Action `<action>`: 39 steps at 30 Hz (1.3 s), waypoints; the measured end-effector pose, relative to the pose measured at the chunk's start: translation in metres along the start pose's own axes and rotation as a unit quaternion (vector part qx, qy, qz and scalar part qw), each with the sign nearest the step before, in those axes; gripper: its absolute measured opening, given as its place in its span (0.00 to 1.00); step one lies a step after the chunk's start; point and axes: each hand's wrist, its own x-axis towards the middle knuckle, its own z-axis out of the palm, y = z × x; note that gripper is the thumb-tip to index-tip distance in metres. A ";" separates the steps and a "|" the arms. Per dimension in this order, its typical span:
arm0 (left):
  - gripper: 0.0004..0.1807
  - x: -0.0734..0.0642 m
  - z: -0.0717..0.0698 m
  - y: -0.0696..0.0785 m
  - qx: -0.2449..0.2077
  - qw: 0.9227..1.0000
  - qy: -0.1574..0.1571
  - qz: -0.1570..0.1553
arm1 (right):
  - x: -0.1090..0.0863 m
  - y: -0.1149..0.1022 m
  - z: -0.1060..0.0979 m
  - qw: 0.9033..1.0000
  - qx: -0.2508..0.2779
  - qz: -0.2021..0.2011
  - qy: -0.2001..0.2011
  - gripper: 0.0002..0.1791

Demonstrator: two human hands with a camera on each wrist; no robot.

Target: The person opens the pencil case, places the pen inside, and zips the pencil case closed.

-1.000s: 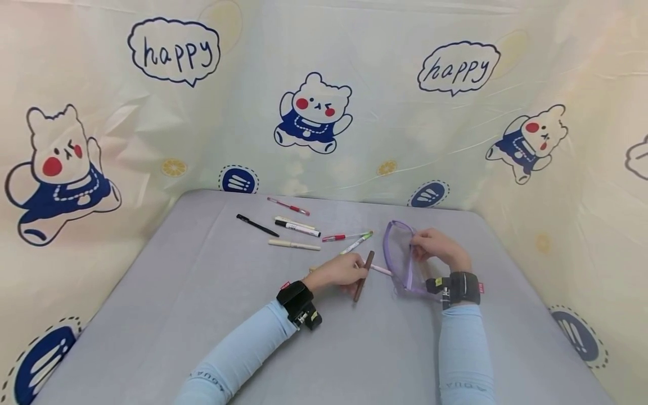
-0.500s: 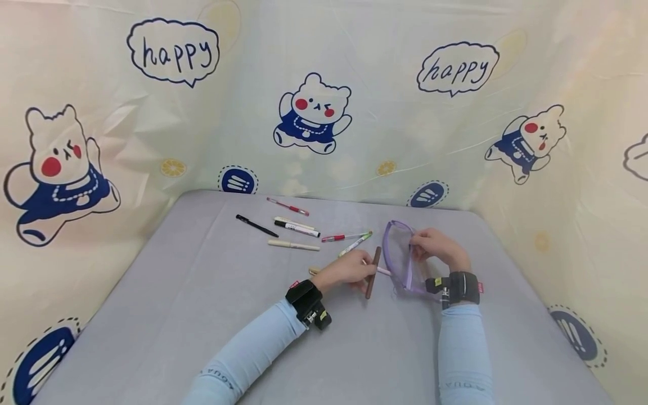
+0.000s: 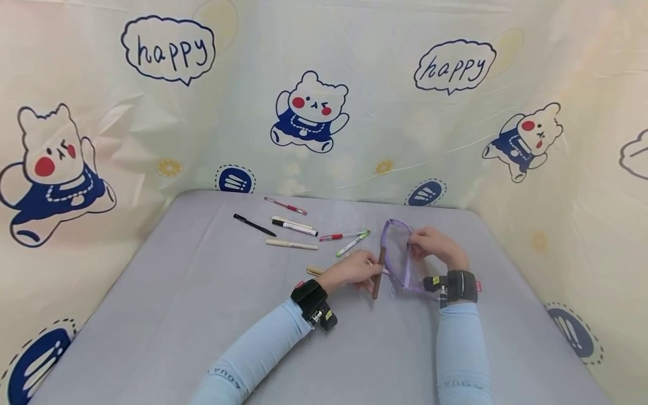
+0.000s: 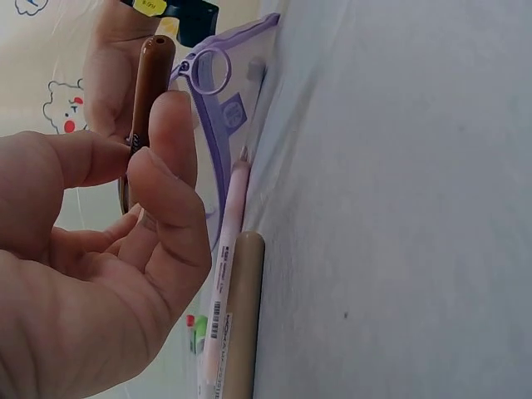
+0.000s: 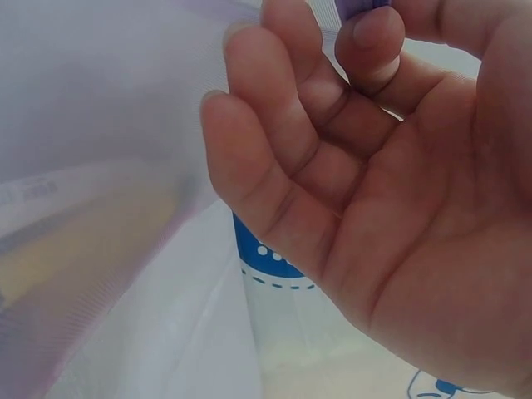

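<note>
The left hand (image 3: 354,269) pinches a smooth, round-ended brown pen (image 3: 378,275) between thumb and fingers, the wrist angled in towards the right. The right hand (image 3: 437,247) holds the purple edge of a pouch (image 3: 407,269) in a narrow pinch, its other fingers loosely bent. The brown pen is just beside the pouch's mouth; whether they touch, I cannot tell. Light blue sleeves (image 3: 253,351) run up to black wrist cameras (image 3: 310,300).

The pouch is thin, see-through mesh trimmed in purple, its edges parted in a long oval, with a ring-shaped pull (image 4: 229,75). A slim pen-like shape and something yellowish show blurred through the mesh. Under the left hand, a slender pink pen (image 4: 224,274) and a tan pen (image 4: 245,316) lie side by side on the soft grey cloth (image 3: 405,354).

Farther off lie a green-and-white pen (image 3: 353,243), a cream pen (image 3: 291,244), a black-capped marker (image 3: 295,228), a black pen (image 3: 255,225) and a red pen (image 3: 286,206). Behind hangs a creased, bear-printed curtain (image 3: 385,124).
</note>
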 end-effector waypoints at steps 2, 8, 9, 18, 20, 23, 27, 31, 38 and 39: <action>0.11 0.001 0.000 0.001 -0.004 1.000 -0.003 0.003 | 0.000 -0.001 0.000 1.000 -0.003 0.000 0.002 0.15; 0.10 0.006 0.004 0.002 -0.017 1.000 -0.008 0.001 | -0.001 -0.002 -0.001 1.000 -0.007 -0.001 0.004 0.15; 0.10 0.006 0.004 0.003 -0.022 1.000 -0.008 0.000 | -0.001 -0.002 -0.001 1.000 -0.007 -0.002 0.005 0.15; 0.10 0.017 0.002 0.007 -0.049 0.999 -0.010 -0.003 | -0.002 0.002 -0.002 1.000 -0.007 -0.005 0.000 0.16; 0.10 0.019 0.000 0.007 -0.051 0.999 -0.010 -0.001 | -0.002 0.002 -0.001 1.000 -0.005 -0.001 -0.001 0.16; 0.11 0.025 -0.002 0.008 -0.064 0.998 -0.010 0.008 | -0.002 0.000 0.001 1.000 -0.002 -0.002 0.000 0.16; 0.12 0.031 -0.005 0.007 -0.094 0.996 -0.008 0.002 | -0.002 -0.001 0.002 1.000 0.001 -0.004 0.000 0.15; 0.12 0.037 -0.007 0.004 -0.116 0.993 -0.010 -0.010 | -0.001 0.000 0.001 1.000 0.004 -0.003 -0.003 0.16; 0.12 0.045 -0.008 0.001 -0.132 0.991 -0.010 -0.020 | 0.000 -0.001 0.000 1.000 0.002 -0.001 -0.001 0.16; 0.12 0.046 -0.008 0.000 -0.134 0.991 -0.009 -0.021 | 0.000 -0.001 0.001 1.000 0.001 0.000 -0.001 0.16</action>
